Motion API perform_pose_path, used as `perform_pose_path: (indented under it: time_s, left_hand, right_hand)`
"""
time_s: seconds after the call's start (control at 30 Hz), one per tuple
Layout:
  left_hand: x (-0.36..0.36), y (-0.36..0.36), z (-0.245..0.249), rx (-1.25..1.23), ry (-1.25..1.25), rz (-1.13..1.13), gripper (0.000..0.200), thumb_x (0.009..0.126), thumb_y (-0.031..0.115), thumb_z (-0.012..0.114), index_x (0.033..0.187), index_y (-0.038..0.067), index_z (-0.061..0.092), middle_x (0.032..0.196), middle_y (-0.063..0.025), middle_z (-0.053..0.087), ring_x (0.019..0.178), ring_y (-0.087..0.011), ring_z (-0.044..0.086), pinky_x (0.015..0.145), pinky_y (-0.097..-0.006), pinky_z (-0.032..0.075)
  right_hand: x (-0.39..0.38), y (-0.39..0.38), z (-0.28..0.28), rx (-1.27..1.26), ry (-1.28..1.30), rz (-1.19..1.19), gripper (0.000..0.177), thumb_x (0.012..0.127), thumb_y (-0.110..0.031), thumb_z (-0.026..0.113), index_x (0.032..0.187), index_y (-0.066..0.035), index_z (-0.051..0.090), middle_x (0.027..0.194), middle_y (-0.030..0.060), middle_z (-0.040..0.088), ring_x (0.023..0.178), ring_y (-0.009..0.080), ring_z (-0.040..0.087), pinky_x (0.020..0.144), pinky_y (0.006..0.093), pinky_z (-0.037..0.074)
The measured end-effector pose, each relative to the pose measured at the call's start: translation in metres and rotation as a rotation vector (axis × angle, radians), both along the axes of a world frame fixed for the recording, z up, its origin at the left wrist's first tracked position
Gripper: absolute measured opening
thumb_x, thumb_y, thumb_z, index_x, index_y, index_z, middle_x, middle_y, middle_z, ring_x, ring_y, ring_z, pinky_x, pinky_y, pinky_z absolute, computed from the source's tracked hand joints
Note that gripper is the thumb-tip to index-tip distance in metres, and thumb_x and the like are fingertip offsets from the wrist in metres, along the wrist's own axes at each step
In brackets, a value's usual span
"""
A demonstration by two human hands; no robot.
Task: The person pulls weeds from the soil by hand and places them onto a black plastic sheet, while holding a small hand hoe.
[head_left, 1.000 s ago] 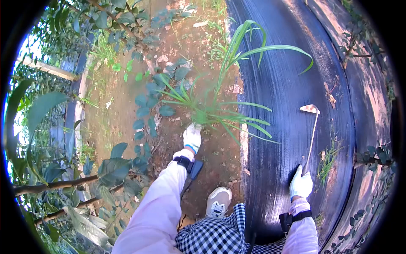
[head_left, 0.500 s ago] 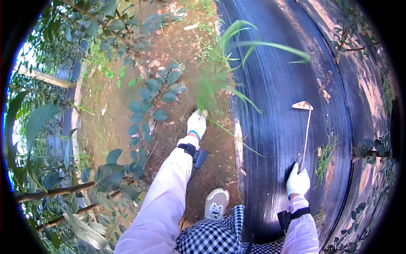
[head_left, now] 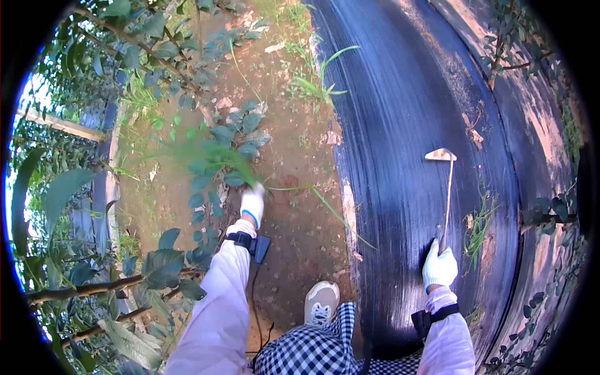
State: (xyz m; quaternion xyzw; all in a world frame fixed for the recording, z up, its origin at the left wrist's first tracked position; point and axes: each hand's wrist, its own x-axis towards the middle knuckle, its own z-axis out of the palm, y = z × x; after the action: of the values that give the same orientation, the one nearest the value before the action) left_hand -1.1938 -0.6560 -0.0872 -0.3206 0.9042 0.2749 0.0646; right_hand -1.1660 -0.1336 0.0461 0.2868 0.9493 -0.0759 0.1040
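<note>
Here, through the head camera, I see my left hand in a white glove, just left of the middle of the frame. It is closed around the base of a clump of grass. The clump is held above the strip of bare soil and streams from the fist toward the upper left, where it is smeared into a green blur. A few long blades trail off to the right, reaching toward the edge of the black ground sheet. I cannot tell whether any roots or earth hang from it.

My right hand, also gloved, sits at the lower right and is wrapped tightly around the lower end of a hoe. The thin handle runs almost straight up the frame from the fist. The pale blade lies at its top, over the dark sheet right of centre, well apart from the clump in the other hand.

A dark strap with a small box circles the left wrist, and a cable hangs down from it. One light shoe stands on the soil at the bottom centre, just above a patch of checked cloth. Leafy branches crowd the left side, and a small tuft of green weeds lies just right of the hoe handle.
</note>
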Motion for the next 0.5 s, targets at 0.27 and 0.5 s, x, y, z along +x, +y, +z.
perform_pose_path:
  time_s: [0.27, 0.5]
  left_hand:
    - [-0.036, 0.131, 0.06, 0.072, 0.307, -0.423, 0.03, 0.081, 0.024, 0.069, 0.105, 0.006, 0.062, 0.093, -0.016, 0.067, 0.089, -0.0345, 0.064, 0.08, -0.0417, 0.05]
    - [-0.065, 0.147, 0.021, 0.602, 0.699, 0.199, 0.009, 0.089, 0.013, 0.063, 0.094, 0.005, 0.064, 0.078, -0.0012, 0.062, 0.068, -0.0144, 0.055, 0.064, -0.0283, 0.045]
  right_hand:
    - [-0.005, -0.001, 0.004, -0.019, 0.02, -0.001, 0.051, 0.09, -0.051, 0.051, 0.083, -0.003, 0.067, 0.075, 0.022, 0.068, 0.073, 0.0403, 0.068, 0.069, 0.0484, 0.053]
    - [-0.006, 0.0, 0.004, 0.016, -0.009, -0.008, 0.049, 0.09, -0.049, 0.05, 0.084, -0.003, 0.067, 0.076, 0.0214, 0.068, 0.074, 0.0405, 0.068, 0.071, 0.0484, 0.053]
